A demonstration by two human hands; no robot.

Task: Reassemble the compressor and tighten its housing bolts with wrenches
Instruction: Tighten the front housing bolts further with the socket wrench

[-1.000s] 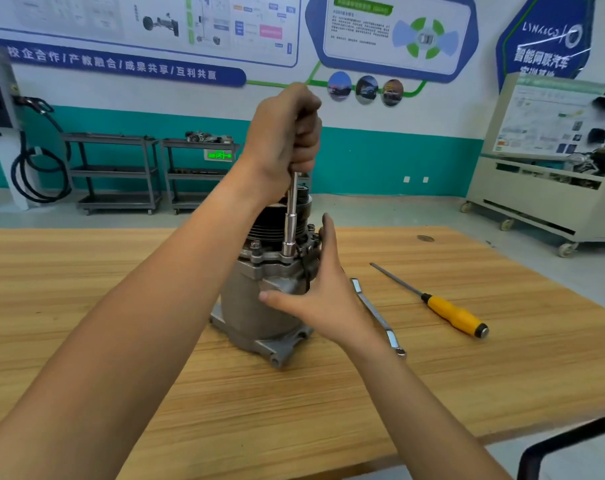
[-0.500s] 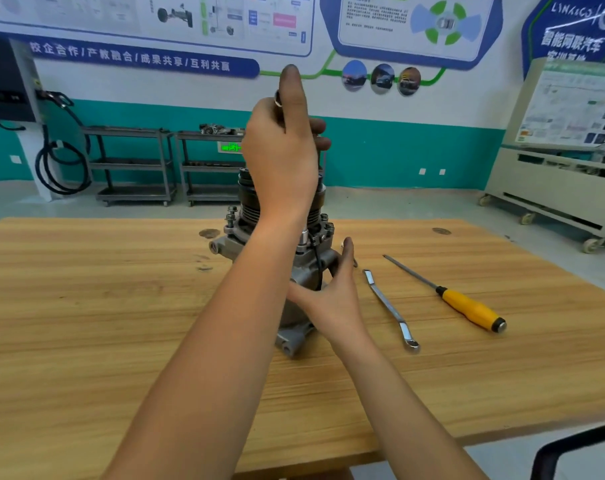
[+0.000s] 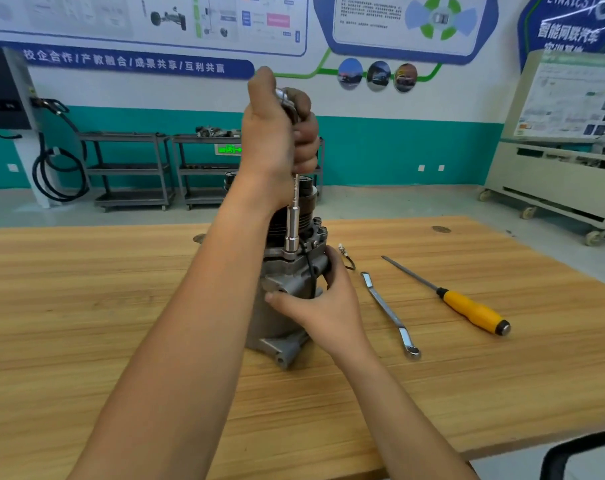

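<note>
Two hands work over your wooden table (image 3: 86,306). Your right hand (image 3: 325,306) clamps its fingers and thumb on the compressor (image 3: 287,271), which stands upright, long axis vertical, pulley end up. Your left hand (image 3: 280,140) is curled round the socket driver (image 3: 292,223), which is vertical with its socket down on a housing bolt just above your right fingertips. The wall banner (image 3: 128,62) reads 校企合作/产教融合/成果共享/互利共赢.

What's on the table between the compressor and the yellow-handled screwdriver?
Head view: a ring wrench lies flat there, plus a small wire plug beside the compressor.
</note>
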